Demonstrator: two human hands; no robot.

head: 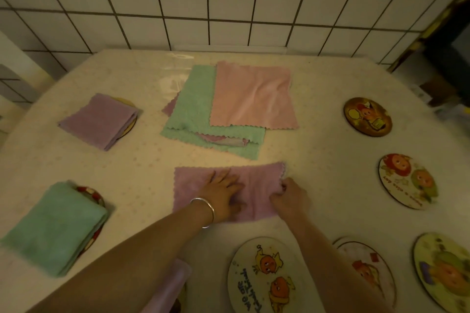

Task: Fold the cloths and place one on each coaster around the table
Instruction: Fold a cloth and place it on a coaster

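A purple cloth (pixel 229 190) lies half-folded near the front edge of the table (pixel 318 160), in the middle. The left hand (pixel 223 193) rests flat on it with straight fingers, and a silver bangle (pixel 207 212) is on the wrist. The right hand (pixel 290 195) pinches the right edge of this cloth with curled fingers. Behind it, toward the far edge, is a pile of unfolded cloths (pixel 223 109) (pink on top, green under it). Near the left edge, a folded purple cloth (pixel 100 121) and a folded green cloth (pixel 54 227) each lie on a coaster. Along the right edge two bare coasters show, one dark (pixel 367 117) and one pale (pixel 408 180). Three more coasters (pixel 262 279) lie at the front right corner.
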